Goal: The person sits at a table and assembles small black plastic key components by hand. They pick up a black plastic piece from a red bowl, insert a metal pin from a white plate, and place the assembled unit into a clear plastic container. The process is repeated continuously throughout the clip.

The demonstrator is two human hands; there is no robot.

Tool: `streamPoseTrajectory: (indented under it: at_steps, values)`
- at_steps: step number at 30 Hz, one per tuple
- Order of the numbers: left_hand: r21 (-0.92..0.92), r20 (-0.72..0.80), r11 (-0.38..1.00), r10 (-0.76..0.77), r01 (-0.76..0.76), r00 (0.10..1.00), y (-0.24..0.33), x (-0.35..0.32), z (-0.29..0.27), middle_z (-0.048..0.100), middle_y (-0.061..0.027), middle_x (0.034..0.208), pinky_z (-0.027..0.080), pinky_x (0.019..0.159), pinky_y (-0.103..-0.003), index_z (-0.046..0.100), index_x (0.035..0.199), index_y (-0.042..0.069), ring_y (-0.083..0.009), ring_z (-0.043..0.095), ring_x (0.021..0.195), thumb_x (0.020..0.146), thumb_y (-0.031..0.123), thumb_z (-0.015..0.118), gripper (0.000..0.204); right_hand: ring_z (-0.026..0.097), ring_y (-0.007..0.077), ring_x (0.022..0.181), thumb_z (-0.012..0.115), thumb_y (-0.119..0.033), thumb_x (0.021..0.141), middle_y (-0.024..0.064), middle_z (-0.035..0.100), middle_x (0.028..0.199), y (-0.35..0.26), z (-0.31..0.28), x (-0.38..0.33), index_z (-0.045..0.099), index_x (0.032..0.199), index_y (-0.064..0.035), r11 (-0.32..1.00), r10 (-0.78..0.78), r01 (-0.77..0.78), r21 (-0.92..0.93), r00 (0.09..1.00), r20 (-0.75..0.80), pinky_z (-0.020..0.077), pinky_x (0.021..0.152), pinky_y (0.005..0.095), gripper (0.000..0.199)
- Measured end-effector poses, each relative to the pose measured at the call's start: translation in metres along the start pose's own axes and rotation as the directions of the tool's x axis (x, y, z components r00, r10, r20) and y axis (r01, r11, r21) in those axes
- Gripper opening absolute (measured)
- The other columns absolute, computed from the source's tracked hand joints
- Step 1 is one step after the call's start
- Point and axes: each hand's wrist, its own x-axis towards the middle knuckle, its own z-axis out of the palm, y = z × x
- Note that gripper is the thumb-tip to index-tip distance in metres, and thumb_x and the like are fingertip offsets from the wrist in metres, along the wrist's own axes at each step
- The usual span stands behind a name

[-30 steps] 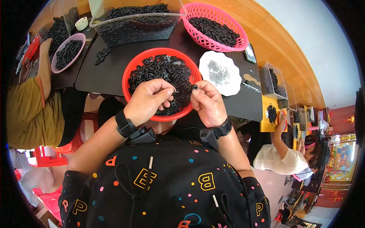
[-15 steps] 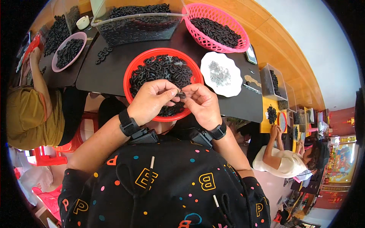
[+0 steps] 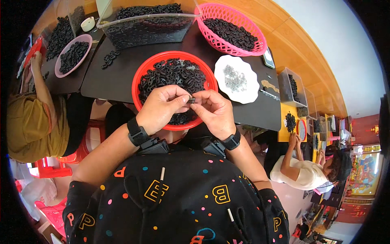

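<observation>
Over the red basin [image 3: 136, 73], my left hand [image 3: 162, 106] and my right hand [image 3: 216, 112] meet with thumbs and fingertips pinched together. Between them is a small black plastic part [image 3: 192, 101], gripped from both sides; its finer shape is too small to make out. Many black oval pieces [image 3: 172, 77] with holes fill the basin below, some hidden by my hands. Close by on the right stands a white scalloped plate [image 3: 248, 95] with a heap of small shiny metal pieces [image 3: 235, 79].
A clear bin [image 3: 148, 34] and a pink woven basket [image 3: 260, 34], both with black pieces, stand at the back of the dark table [image 3: 113, 79]. A pink bowl [image 3: 88, 38] is at left. One person [image 3: 36, 122] sits left, another [image 3: 300, 173] right.
My right fingertips have shifted slightly inward and the black part has turned a little between my fingers. Both hands stay over the basin.
</observation>
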Motion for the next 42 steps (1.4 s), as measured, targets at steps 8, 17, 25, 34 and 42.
streamPoseTrajectory:
  at_steps: [8,17,25,34,42]
  values:
    - [-0.001,-0.011,0.999,0.039,-0.039,0.999,0.004,-0.004,0.002,0.063,-0.0037,0.097,0.052,0.080,-0.025,0.059,0.100,0.003,-0.0103,0.061,0.091,0.094,0.013,0.052,0.014,0.054,0.0044,0.072,0.060,0.006,0.079,-0.0010,0.055,0.083,-0.009,0.004,-0.002,0.056,0.096,-0.0030,1.000,-0.020,0.019,-0.005,1.000,-0.015,0.0429,0.059,0.0182,0.020]
    - [0.012,-0.014,0.998,0.059,-0.059,0.998,0.003,-0.005,0.003,0.063,-0.0041,0.097,0.052,0.080,-0.025,0.059,0.100,0.002,-0.0110,0.061,0.091,0.094,0.013,0.051,0.015,0.053,0.0034,0.072,0.061,0.007,0.079,-0.0019,0.054,0.081,-0.005,0.002,-0.006,0.056,0.099,-0.0022,0.997,0.055,-0.055,0.058,0.998,-0.014,0.0439,0.061,0.0178,0.022]
    - [-0.043,-0.024,0.999,0.008,-0.009,1.000,0.000,-0.007,0.002,0.063,-0.0035,0.095,0.052,0.078,-0.025,0.059,0.098,0.003,-0.0111,0.062,0.088,0.093,0.014,0.052,0.014,0.052,0.0029,0.070,0.064,0.005,0.078,-0.0021,0.055,0.079,-0.002,0.002,-0.011,0.060,0.097,-0.0022,0.988,0.008,-0.011,-0.152,1.000,-0.022,0.0441,0.059,0.0180,0.021]
    - [-0.026,-0.003,1.000,0.017,-0.017,1.000,0.007,-0.009,0.004,0.062,-0.0031,0.088,0.053,0.071,-0.024,0.059,0.093,0.004,-0.0109,0.063,0.079,0.093,0.015,0.054,0.013,0.057,0.0066,0.070,0.062,0.005,0.081,0.0006,0.058,0.079,-0.005,-0.005,-0.009,0.057,0.103,0.0002,0.963,0.088,-0.079,0.258,0.996,-0.022,0.0475,0.061,0.0197,0.023]
    - [0.047,-0.002,0.997,0.059,-0.059,0.998,0.007,-0.011,0.006,0.062,-0.0022,0.081,0.050,0.063,-0.022,0.058,0.089,0.004,-0.0084,0.061,0.071,0.092,0.015,0.055,0.013,0.058,0.0084,0.070,0.062,0.002,0.083,0.0019,0.060,0.081,0.000,-0.008,-0.008,0.056,0.106,-0.0013,0.881,0.126,-0.118,0.458,0.992,0.013,0.0483,0.060,0.0205,0.024]
